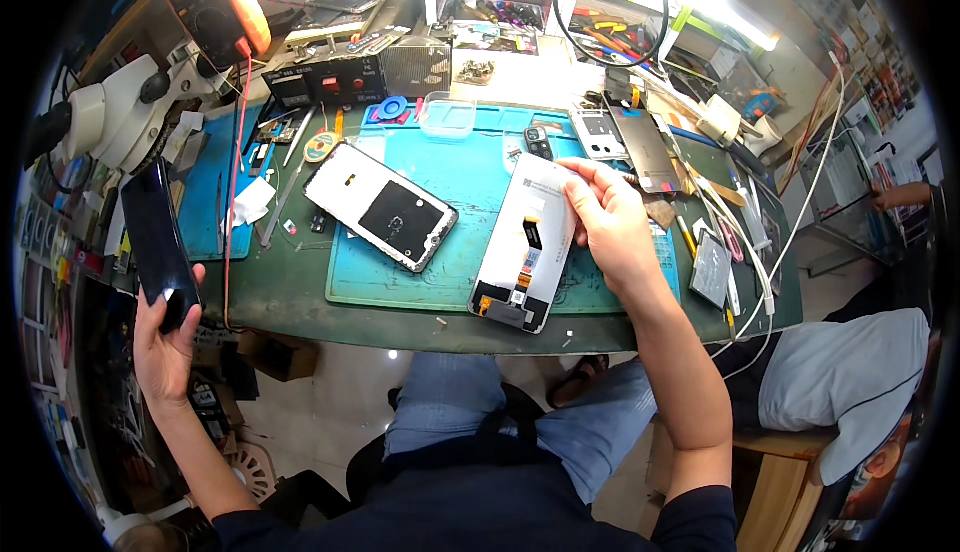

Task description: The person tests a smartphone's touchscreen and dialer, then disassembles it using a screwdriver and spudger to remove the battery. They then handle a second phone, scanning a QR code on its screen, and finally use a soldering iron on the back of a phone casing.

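At the bench's left edge my left hand grips the lower end of a glossy black phone-sized panel, which stands nearly upright; I cannot tell whether it is a whole phone or only a screen. My right hand pinches the right edge of a phone screen, its pale back facing up. An orange and black flex cable runs along that back. To the left of this screen, partly on the blue mat, lies a phone frame with a white upper part and a black patch.
A microscope and a multimeter stand at the left. A power supply box sits behind. Phone parts, including a camera module and dark panel, lie at the back right. White cables hang over the right edge.
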Action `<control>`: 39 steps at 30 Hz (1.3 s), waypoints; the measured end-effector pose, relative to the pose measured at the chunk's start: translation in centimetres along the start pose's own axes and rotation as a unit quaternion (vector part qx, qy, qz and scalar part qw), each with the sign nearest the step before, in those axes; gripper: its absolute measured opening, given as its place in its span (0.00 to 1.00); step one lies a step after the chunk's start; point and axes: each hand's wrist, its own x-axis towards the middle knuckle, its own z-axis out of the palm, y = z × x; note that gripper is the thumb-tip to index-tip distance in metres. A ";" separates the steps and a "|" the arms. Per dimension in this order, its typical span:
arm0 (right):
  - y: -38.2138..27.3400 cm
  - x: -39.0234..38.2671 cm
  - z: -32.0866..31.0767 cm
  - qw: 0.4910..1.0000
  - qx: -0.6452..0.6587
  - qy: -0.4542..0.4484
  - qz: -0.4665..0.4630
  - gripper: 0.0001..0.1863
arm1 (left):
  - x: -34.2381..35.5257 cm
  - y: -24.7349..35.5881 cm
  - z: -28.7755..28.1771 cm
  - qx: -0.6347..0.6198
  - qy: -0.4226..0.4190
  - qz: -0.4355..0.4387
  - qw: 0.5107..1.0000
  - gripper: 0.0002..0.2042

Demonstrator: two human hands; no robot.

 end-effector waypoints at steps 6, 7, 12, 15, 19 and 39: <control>-0.1 0.0 0.3 1.000 0.007 0.004 -0.003 0.16 | -0.3 -2.3 4.3 0.066 -0.063 -0.001 0.996 0.31; -0.1 0.1 0.5 1.000 0.006 0.009 -0.009 0.16 | -0.2 -2.8 5.3 0.065 -0.084 0.008 0.994 0.32; 1.3 1.1 -0.1 0.999 -0.010 0.015 -0.027 0.14 | -0.1 -5.4 10.5 0.041 -0.145 -0.037 0.988 0.31; 1.1 1.3 0.1 0.988 -0.132 0.030 -0.068 0.13 | -0.3 -6.8 12.5 0.014 -0.184 -0.059 0.981 0.30; 0.5 1.1 0.6 0.933 -0.314 0.064 -0.162 0.12 | -0.4 -8.1 14.2 0.001 -0.233 -0.090 0.968 0.32; -0.4 -0.5 1.4 0.919 -0.309 0.082 -0.230 0.10 | -0.8 -11.5 16.0 -0.080 -0.330 -0.117 0.933 0.39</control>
